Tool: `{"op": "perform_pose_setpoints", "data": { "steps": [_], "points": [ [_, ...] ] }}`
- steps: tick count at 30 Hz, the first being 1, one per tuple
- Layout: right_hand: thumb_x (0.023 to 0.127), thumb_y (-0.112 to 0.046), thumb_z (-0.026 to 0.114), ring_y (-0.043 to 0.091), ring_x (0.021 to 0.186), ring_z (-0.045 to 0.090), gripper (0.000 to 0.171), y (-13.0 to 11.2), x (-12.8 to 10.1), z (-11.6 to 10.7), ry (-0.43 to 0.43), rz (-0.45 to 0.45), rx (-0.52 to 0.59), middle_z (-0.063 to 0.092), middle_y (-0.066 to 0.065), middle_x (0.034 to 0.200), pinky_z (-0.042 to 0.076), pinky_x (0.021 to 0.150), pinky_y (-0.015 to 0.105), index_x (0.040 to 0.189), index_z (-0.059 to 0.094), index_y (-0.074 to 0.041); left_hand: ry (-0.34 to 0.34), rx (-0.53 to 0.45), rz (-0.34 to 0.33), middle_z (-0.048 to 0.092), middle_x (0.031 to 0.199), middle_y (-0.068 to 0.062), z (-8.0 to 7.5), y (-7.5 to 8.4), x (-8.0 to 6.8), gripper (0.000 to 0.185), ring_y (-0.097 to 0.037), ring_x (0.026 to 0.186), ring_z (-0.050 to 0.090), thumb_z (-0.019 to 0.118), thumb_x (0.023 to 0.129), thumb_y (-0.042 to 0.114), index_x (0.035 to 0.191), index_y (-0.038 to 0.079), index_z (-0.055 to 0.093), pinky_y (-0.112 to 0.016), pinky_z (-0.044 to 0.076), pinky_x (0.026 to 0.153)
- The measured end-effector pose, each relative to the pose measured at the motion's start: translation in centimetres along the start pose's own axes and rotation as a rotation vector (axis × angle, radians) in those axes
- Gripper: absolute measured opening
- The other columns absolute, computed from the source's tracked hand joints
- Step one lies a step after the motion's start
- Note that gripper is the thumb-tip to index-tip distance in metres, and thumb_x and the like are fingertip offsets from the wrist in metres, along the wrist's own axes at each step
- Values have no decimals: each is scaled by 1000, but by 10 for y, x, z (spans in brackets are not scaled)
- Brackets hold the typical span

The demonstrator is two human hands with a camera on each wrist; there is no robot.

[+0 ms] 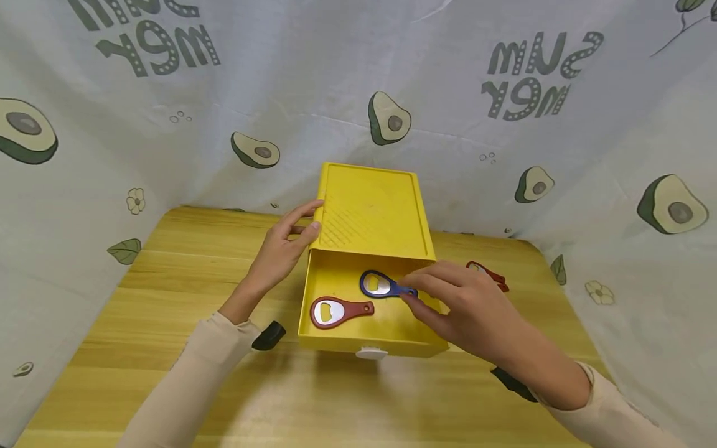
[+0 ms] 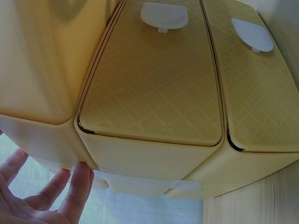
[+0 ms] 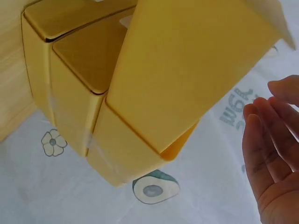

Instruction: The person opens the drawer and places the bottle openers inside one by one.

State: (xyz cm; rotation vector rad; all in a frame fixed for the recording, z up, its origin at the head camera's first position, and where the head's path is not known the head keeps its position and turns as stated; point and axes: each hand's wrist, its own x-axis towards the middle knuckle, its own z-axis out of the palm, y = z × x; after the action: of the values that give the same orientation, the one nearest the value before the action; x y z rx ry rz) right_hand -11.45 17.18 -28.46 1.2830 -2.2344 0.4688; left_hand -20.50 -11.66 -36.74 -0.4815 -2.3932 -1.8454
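the right hand [image 1: 476,311] pinches the handle of the blue bottle opener [image 1: 383,285], holding it just inside the open drawer [image 1: 336,274] of the yellow box [image 1: 372,211]. a red bottle opener [image 1: 338,311] already lies on the drawer floor, just left of the grip. the left hand [image 1: 282,249] rests with loose fingers against the box's side. another red opener [image 1: 487,274] waits on the table [image 1: 168,280], behind the right hand. by the look of it, one is stowed, one is going in, and one is left.

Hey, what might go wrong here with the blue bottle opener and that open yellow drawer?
The right hand pinches the blue bottle opener only by its handle tip, so it might slip and drop onto the red opener in the drawer. The left hand merely rests against the yellow box, so a tug could shift it.
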Motion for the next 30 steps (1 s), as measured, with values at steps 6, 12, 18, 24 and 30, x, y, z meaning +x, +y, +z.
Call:
{"op": "perform_pose_setpoints", "data": {
  "steps": [6, 12, 18, 24, 30],
  "points": [
    [101, -41, 56, 5, 67, 60, 33, -16, -13, -6, 38, 93, 99, 70, -6, 84, 49, 62, 15, 95, 74, -14, 5, -3, 3, 50, 143, -6, -1, 0, 1, 44, -29, 112, 57, 54, 104, 36, 147, 30, 50, -43, 50, 86],
    [99, -34, 62, 3, 63, 61, 26, -31, -25, -3, 157, 49, 122, 71, -6, 80, 51, 60, 14, 90, 75, -13, 4, -7, 2, 50, 144, -6, -1, 0, 1, 45, -29, 113, 57, 54, 104, 35, 147, 30, 50, -47, 51, 88],
    [101, -29, 61, 3, 64, 63, 26, -43, -36, 3, 167, 43, 136, 71, -4, 80, 51, 60, 13, 92, 75, -9, 1, -1, -4, 51, 143, -6, 0, 0, 0, 45, -29, 112, 57, 54, 103, 35, 147, 29, 50, -41, 51, 85],
    [100, -26, 62, 5, 67, 65, 23, -49, -39, 9, 194, 18, 153, 71, -3, 80, 51, 61, 13, 92, 75, -8, -3, 0, -1, 51, 144, -6, 1, -1, 1, 45, -29, 113, 57, 54, 103, 34, 148, 28, 50, -45, 51, 87],
    [101, -25, 61, 4, 64, 64, 23, -54, -38, 16, 201, -31, 87, 69, -5, 77, 52, 60, 14, 88, 74, -11, 4, -3, 1, 51, 143, -6, 0, -1, 2, 45, -30, 113, 58, 54, 103, 35, 147, 29, 50, -52, 51, 89]
  ]
}}
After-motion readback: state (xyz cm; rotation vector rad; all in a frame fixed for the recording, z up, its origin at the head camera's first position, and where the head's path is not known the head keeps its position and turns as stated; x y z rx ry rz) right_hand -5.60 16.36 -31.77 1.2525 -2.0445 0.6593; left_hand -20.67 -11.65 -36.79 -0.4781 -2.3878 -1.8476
